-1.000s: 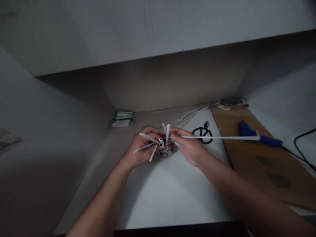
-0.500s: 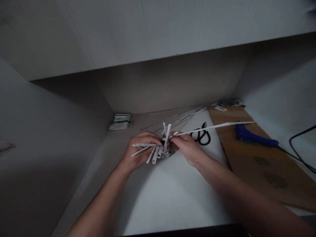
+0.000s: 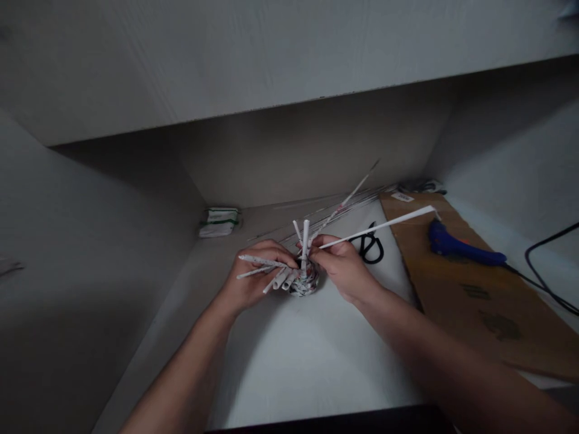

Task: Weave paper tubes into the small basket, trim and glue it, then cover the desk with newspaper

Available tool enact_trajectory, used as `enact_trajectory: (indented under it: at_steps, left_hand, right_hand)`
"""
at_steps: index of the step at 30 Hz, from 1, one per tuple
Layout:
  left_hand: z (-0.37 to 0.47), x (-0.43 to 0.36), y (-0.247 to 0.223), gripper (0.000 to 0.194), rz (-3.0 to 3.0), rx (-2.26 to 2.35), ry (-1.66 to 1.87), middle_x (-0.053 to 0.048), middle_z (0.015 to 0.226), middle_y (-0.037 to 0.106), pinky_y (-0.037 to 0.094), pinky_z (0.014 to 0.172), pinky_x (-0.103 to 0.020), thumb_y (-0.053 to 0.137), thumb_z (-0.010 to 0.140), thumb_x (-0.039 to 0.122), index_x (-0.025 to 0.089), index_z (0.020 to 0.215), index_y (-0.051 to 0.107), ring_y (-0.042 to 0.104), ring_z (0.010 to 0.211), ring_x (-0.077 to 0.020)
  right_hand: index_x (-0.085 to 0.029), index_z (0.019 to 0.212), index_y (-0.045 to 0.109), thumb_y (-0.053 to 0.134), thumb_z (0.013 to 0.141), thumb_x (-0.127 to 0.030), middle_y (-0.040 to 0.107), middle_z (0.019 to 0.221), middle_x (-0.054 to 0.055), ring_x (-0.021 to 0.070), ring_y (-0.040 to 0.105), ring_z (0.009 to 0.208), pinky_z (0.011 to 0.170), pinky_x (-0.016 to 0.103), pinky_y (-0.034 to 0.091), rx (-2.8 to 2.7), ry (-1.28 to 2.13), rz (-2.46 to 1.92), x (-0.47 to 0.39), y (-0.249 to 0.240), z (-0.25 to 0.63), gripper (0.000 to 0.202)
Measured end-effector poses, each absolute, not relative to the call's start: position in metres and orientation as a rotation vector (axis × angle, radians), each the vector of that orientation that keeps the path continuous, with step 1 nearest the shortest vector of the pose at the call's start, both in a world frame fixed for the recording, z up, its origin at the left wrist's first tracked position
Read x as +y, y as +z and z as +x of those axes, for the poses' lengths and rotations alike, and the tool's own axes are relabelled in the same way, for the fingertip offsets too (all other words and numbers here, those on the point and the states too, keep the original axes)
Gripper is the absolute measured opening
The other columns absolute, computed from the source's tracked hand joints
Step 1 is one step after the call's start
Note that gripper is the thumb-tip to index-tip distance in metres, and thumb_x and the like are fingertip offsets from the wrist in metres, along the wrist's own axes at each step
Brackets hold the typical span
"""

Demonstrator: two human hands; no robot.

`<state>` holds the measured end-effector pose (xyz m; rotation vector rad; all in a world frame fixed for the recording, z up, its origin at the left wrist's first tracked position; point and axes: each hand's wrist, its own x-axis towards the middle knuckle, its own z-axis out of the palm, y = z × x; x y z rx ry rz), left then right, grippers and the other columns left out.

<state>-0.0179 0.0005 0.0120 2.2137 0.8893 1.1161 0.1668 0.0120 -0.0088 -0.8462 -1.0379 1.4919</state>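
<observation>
Between my hands is a small woven piece of rolled newspaper tubes [image 3: 304,284], with several short tube ends sticking out to the left and upward. My left hand [image 3: 256,274] is closed around its left side, thumb at the top by the rim. My right hand [image 3: 339,262] pinches at its right side, with a long white paper tube [image 3: 384,225] running out from the fingers to the right. A second long printed tube [image 3: 350,196] slants up and away from near the right fingertips. The exact grip of the fingertips is partly hidden.
Black-handled scissors [image 3: 371,248] lie just beyond my right hand. A blue glue gun [image 3: 465,247] with a black cord rests on a brown cardboard sheet [image 3: 452,313] at right. Loose paper tubes [image 3: 357,204] lie at the back; a white and green packet [image 3: 219,222] sits back left.
The woven piece has turned a little between my hands, showing more of its side. The white tube's far end has swung left, and a printed tube now slants up behind the right hand.
</observation>
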Motion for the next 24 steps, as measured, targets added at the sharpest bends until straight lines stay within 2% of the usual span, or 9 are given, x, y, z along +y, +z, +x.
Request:
enact_trajectory:
  at_steps: [8, 14, 19, 22, 24]
  left_hand:
    - [-0.016, 0.001, 0.013, 0.01, 2.184, 0.932, 1.187, -0.005, 0.077, 0.07, 0.05, 0.066, -0.029, 0.078, 0.073, 0.028, 0.021, 0.08, 0.075, 0.065, 0.072, -0.0181]
    - [-0.013, 0.001, 0.011, 0.006, 2.048, 0.936, 1.209, -0.007, 0.088, 0.074, 0.051, 0.088, -0.037, 0.079, 0.072, 0.023, 0.02, 0.076, 0.075, 0.067, 0.096, -0.0233]
    - [-0.014, 0.004, 0.004, 0.008, 1.869, 0.969, 1.176, -0.004, 0.083, 0.074, 0.054, 0.079, -0.034, 0.079, 0.071, 0.022, 0.019, 0.076, 0.074, 0.068, 0.082, -0.0204]
    - [-0.015, 0.007, 0.0, 0.011, 1.794, 1.011, 1.223, -0.002, 0.083, 0.074, 0.054, 0.077, -0.034, 0.081, 0.069, 0.024, 0.02, 0.075, 0.073, 0.068, 0.08, -0.0197]
    - [-0.016, 0.009, -0.002, 0.012, 1.766, 1.031, 1.237, -0.002, 0.084, 0.074, 0.054, 0.076, -0.034, 0.081, 0.068, 0.026, 0.021, 0.075, 0.073, 0.068, 0.08, -0.0196]
  right_hand:
    - [-0.019, 0.071, 0.063, 0.079, 0.065, -0.042, 0.061, 0.062, -0.003, 0.0106, 0.05, 0.053, 0.051, 0.025, 0.038, -1.13, 1.461, -0.791, 0.009, -0.009, 0.17, 0.029]
    - [-0.019, 0.08, 0.07, 0.075, 0.069, -0.037, 0.067, 0.076, 0.0, 0.0125, 0.056, 0.068, 0.064, 0.027, 0.043, -1.231, 1.446, -0.743, 0.013, -0.009, 0.173, 0.022]
    - [-0.021, 0.09, 0.066, 0.069, 0.073, -0.033, 0.066, 0.078, -0.002, 0.012, 0.055, 0.066, 0.059, 0.026, 0.042, -1.273, 1.37, -0.789, 0.018, -0.013, 0.175, 0.021]
    - [-0.02, 0.073, 0.063, 0.065, 0.078, -0.039, 0.063, 0.064, -0.002, 0.0124, 0.053, 0.057, 0.053, 0.026, 0.038, -1.383, 1.199, -1.029, 0.022, -0.016, 0.181, 0.02]
    - [-0.02, 0.058, 0.059, 0.061, 0.082, -0.046, 0.056, 0.049, -0.002, 0.0119, 0.048, 0.048, 0.048, 0.026, 0.033, -1.548, 1.057, -1.195, 0.021, -0.015, 0.185, 0.035]
